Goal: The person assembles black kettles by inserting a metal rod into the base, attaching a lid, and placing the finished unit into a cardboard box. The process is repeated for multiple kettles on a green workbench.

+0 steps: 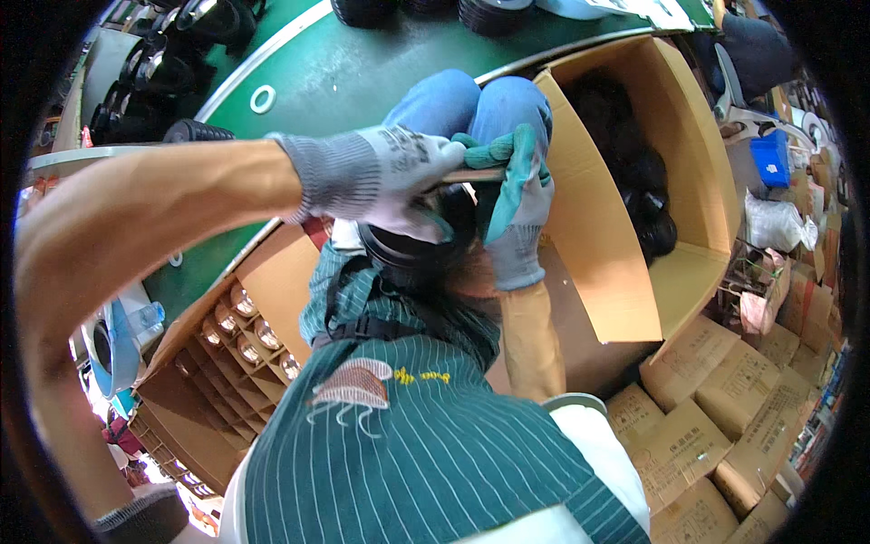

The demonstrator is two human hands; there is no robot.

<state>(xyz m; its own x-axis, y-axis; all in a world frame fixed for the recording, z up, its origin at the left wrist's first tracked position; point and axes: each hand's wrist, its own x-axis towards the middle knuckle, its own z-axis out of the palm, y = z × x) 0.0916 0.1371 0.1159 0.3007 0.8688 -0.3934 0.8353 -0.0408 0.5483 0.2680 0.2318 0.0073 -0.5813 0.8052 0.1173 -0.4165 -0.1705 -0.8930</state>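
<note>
On my lap lies a black, rounded, pot-like part [417,258], tilted between my knees. My left hand [390,177], in a grey knit glove, is closed at its upper side, thumb below and fingers above. My right hand [521,195], in a grey glove with a teal coated palm, is closed at the other side. Between both hands runs a thin, pale, metallic-looking edge [471,175]; I cannot tell whether it is the part's rim or a separate piece. The fingers partly hide it. A green striped apron [381,453] covers my front.
At my right stands an open carton [589,218] holding black parts. To the left, a divided carton [208,399] holds shiny round pieces. Ahead is a green table [299,82] with a white ring [262,99] and black parts. Closed cartons [680,444] are stacked at lower right.
</note>
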